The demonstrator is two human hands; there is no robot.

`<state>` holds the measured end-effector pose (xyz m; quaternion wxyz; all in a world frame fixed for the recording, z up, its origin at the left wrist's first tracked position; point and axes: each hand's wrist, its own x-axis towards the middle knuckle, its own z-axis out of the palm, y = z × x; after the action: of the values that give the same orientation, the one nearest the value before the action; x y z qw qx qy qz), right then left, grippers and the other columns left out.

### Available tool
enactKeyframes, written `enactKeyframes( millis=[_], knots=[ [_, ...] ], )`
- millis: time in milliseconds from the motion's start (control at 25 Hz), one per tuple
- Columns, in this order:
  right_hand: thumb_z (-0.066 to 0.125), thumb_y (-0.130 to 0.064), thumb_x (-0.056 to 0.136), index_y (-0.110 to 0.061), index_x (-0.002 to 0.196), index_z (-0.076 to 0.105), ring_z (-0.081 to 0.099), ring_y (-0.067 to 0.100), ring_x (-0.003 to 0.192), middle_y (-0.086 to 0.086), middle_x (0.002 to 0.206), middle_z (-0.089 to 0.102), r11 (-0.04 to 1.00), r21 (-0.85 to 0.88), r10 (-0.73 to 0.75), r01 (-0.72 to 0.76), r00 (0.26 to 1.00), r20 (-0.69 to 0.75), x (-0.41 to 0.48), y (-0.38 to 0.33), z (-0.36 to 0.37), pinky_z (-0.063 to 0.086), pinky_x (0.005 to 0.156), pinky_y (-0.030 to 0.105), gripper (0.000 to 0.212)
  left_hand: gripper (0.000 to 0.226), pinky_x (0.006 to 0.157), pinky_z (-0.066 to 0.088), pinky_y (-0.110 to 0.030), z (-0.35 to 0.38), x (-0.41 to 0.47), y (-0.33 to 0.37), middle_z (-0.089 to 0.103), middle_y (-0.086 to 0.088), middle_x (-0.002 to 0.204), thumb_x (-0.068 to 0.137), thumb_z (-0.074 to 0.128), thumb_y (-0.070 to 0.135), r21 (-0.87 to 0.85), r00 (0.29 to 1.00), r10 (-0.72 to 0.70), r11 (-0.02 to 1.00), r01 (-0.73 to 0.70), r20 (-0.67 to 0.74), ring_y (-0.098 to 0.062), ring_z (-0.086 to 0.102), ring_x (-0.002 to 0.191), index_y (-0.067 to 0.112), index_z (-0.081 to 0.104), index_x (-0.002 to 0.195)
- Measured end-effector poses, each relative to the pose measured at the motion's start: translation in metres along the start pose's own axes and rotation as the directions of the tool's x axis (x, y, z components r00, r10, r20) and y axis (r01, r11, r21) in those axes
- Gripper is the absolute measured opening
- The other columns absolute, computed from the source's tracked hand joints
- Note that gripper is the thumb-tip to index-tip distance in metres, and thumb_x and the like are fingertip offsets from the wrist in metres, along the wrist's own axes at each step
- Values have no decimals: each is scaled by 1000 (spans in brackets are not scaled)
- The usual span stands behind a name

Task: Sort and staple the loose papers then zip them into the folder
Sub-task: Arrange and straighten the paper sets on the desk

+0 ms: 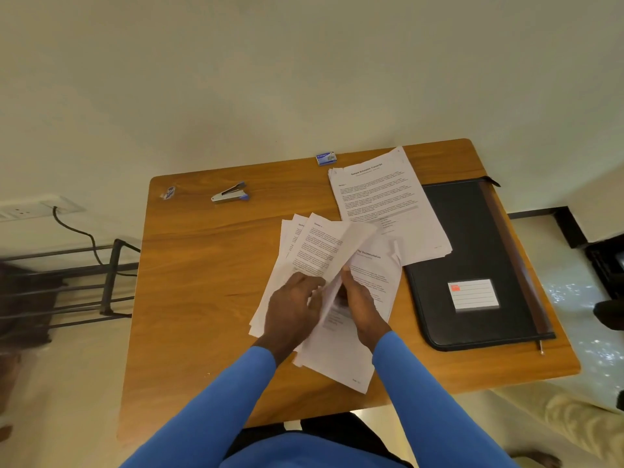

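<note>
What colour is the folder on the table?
The folder is black, brown along its zip edge; head view.
</note>
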<state>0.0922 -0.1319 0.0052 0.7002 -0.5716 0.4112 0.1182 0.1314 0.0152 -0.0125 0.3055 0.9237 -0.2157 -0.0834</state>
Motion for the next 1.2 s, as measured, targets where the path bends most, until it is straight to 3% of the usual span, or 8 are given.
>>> enactKeyframes(
  millis=[120,280,400,520,680,800,960,1200],
  knots=[
    [48,-63,99,-36,113,68,68,14,94,-6,98,74,999,30,-14,13,1000,27,0,-2,-5,51,83,27,36,40,100,52,-31,9,-9,10,60,7,138,96,61,39,42,996,57,997,-60,68,-17,56,126,29,62,135],
    [64,-41,99,-20,129,67,72,22,101,3,113,76,1000,16,11,-11,1000,-8,8,7,-10,60,91,40,36,39,106,48,-35,8,-8,9,61,12,137,94,60,52,-160,973,81,986,-47,217,-10,52,126,33,65,127],
    [59,-27,103,-8,138,58,65,25,108,3,120,68,999,-26,39,-40,997,-68,10,10,-7,53,95,40,40,41,104,46,-36,6,1,-11,59,4,136,91,63,49,-70,988,-151,986,153,26,-19,51,126,27,64,125],
    [57,-25,105,-8,141,52,57,24,107,5,122,61,998,-24,53,-55,995,-90,9,8,-5,46,90,35,41,55,104,46,-47,-2,14,-32,51,-4,142,90,71,40,59,904,-425,905,422,45,-29,46,130,23,52,139],
    [56,-25,105,-6,141,51,56,23,103,6,121,60,997,-32,65,-68,993,-96,9,6,-4,45,88,34,40,54,96,53,-46,-8,23,-42,65,1,117,90,73,32,19,896,-438,899,438,78,-26,58,113,25,49,139],
    [55,-24,106,-6,143,50,56,23,103,7,123,60,997,-42,65,-69,994,-90,9,5,-3,44,87,34,42,32,80,58,-37,-11,26,-45,70,4,94,93,69,23,-55,904,-422,903,425,60,-23,67,89,22,63,125],
    [55,-25,105,-6,143,50,56,23,104,8,129,61,996,-52,69,-75,992,-101,10,6,-1,44,88,33,43,29,81,58,-36,-16,25,-45,60,-1,115,91,74,25,-72,902,-430,899,431,40,-22,63,96,22,64,118],
    [55,-24,106,-8,143,51,57,22,103,7,126,62,995,-60,74,-80,993,-93,7,5,0,46,82,30,41,29,64,50,-21,-25,19,-21,75,3,106,96,67,28,-156,919,-376,907,391,113,-10,65,79,22,65,125]
  ],
)
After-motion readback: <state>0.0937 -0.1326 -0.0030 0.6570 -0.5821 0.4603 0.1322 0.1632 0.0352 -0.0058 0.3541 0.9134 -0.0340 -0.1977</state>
